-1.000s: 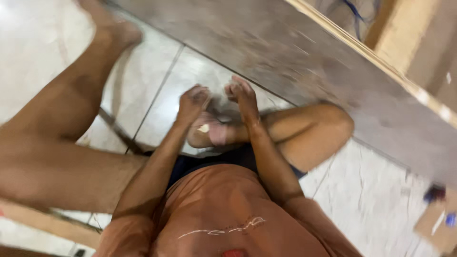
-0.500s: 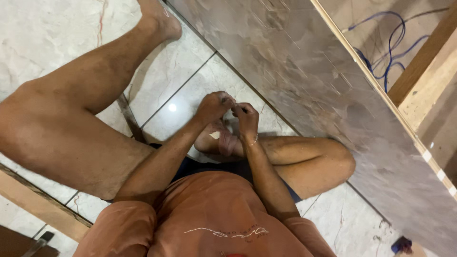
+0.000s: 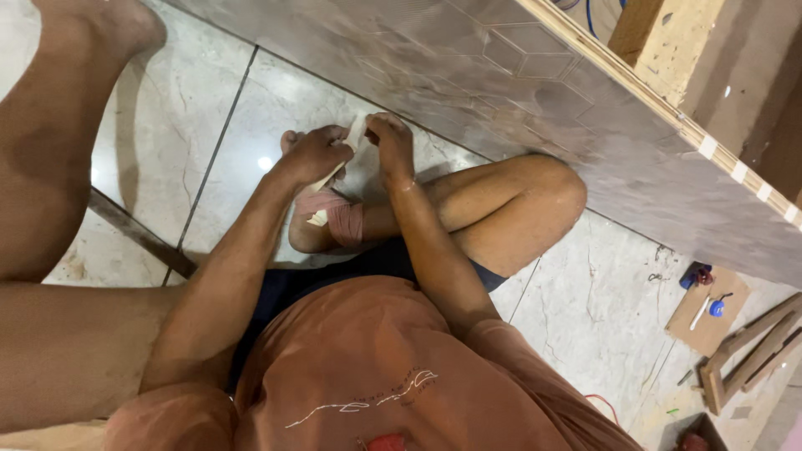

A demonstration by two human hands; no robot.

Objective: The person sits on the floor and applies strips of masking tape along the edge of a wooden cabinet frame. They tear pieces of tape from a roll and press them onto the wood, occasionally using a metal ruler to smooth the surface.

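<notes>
I sit on a tiled floor with my right foot (image 3: 311, 236) tucked in front of me; a pinkish wrap (image 3: 338, 219) goes around it. My left hand (image 3: 311, 155) and my right hand (image 3: 391, 144) are held close together just above the foot. Both pinch a pale strip of tape or bandage (image 3: 354, 134), which runs from between the fingers down under the left hand toward the wrap. My left leg (image 3: 58, 167) stretches out at the left, and my right knee (image 3: 535, 196) is bent at the right.
A large grey patterned panel (image 3: 518, 83) with a wooden edge lies just beyond my hands. A dark strip (image 3: 142, 240) lies on the floor under my left leg. At the right are a cardboard piece (image 3: 706, 317) with small blue items and some wood offcuts (image 3: 752, 351).
The view has swung, so the panel now fills the top. My hands stayed together above the foot, and the pale strip now shows between the fingers.
</notes>
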